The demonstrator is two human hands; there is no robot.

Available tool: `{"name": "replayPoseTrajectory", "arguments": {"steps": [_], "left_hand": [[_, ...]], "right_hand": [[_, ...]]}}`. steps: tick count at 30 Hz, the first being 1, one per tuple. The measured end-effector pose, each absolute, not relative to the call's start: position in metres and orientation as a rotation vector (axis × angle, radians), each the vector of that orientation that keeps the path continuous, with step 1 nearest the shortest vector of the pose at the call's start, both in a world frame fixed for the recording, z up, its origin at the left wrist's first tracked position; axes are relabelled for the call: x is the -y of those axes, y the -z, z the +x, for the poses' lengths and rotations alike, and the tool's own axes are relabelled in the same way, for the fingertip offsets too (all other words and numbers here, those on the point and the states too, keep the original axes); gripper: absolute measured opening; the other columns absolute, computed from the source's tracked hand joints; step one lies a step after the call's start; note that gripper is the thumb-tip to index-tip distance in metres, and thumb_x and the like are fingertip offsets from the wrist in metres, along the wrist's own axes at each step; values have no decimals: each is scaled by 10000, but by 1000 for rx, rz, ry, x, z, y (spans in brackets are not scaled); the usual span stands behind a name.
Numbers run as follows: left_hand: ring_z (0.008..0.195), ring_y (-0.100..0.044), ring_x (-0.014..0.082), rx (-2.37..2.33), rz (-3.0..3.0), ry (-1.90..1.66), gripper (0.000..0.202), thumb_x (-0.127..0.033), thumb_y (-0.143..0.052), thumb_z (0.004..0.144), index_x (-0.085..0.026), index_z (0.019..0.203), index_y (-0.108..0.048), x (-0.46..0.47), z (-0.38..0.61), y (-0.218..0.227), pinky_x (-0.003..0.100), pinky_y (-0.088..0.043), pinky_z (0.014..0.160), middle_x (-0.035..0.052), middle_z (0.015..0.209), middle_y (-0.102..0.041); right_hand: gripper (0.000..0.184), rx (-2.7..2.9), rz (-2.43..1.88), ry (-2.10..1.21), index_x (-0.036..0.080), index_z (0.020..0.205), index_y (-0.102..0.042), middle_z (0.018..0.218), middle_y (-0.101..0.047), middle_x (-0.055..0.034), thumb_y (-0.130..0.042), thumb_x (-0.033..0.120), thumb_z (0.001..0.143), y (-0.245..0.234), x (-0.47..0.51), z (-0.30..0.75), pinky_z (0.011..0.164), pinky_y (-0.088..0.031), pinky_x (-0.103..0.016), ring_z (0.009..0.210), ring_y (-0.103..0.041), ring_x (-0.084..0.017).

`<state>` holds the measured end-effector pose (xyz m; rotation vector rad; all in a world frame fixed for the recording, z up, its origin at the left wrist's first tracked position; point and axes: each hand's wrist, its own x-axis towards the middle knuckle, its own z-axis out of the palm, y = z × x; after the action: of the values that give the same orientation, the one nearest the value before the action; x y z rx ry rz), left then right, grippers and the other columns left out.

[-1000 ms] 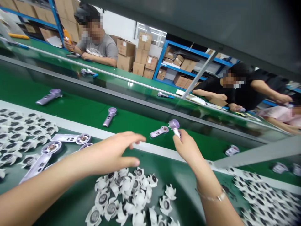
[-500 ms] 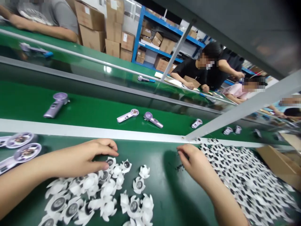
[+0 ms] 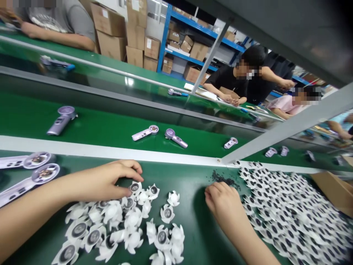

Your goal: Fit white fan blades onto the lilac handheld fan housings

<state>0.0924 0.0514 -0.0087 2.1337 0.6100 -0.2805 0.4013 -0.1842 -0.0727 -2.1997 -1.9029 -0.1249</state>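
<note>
My left hand (image 3: 113, 182) curves over the edge of a heap of white fan rotors (image 3: 124, 221) with dark round centres, its thumb and fingers beside one rotor (image 3: 134, 187). My right hand (image 3: 220, 200) rests curled on the green belt (image 3: 195, 176), just below a patch of small black bits (image 3: 223, 178). To its right lies a wide spread of similar rotors (image 3: 289, 209). Two lilac fan bodies with round heads (image 3: 41, 165) lie past my left forearm. Several lilac handheld fans (image 3: 145, 132) sit on the farther belt.
A white rail (image 3: 110, 152) separates the near belt from the farther one. A grey strut (image 3: 286, 125) crosses the view at right, above a cardboard box flap (image 3: 333, 191). Co-workers (image 3: 228, 81) sit across the line, before shelves of cartons (image 3: 187, 48).
My right hand has moved down and away from the white rail, leaving the black bits uncovered above it. My left hand has shifted slightly right along the heap's top edge.
</note>
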Motion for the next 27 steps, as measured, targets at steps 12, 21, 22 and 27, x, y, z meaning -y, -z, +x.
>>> {"name": "replayPoseTrajectory", "arguments": {"steps": [12,21,22,27], "left_hand": [[918,-654,187,-677,1939,-211,209,-258,-602,848,-163,1030,-638,-43,82,-13,277,-508,844,49,986,-695],[689,-649,110,-705,1599,-686,257,-231,-823,729,-180,946,-696,-25,60,-83,191,-544,659,-9,794,-672],[700,-663,120,-692,1608,-689,249,-220,-830,723,-176,932,-703,-24,61,-84,202,-552,665,-2,822,-683],[706,-713,159,-672,1654,-647,238,-242,-837,727,-150,899,-700,-25,63,-81,219,-567,652,25,844,-699]], "right_hand": [[110,1665,-1393,-676,173,845,-523,824,-551,-5,-477,126,933,-20,62,262,679,-405,-228,755,-508,-113],[94,1549,-1170,-531,236,930,-550,900,-543,-17,-490,216,999,-42,46,236,670,-450,-255,811,-556,-128],[86,1546,-1181,-489,244,934,-555,907,-549,-20,-502,220,997,-40,47,236,675,-453,-259,826,-563,-133],[86,1546,-1245,-403,248,925,-573,899,-572,-26,-525,206,983,-38,48,240,655,-465,-262,811,-579,-142]]}}
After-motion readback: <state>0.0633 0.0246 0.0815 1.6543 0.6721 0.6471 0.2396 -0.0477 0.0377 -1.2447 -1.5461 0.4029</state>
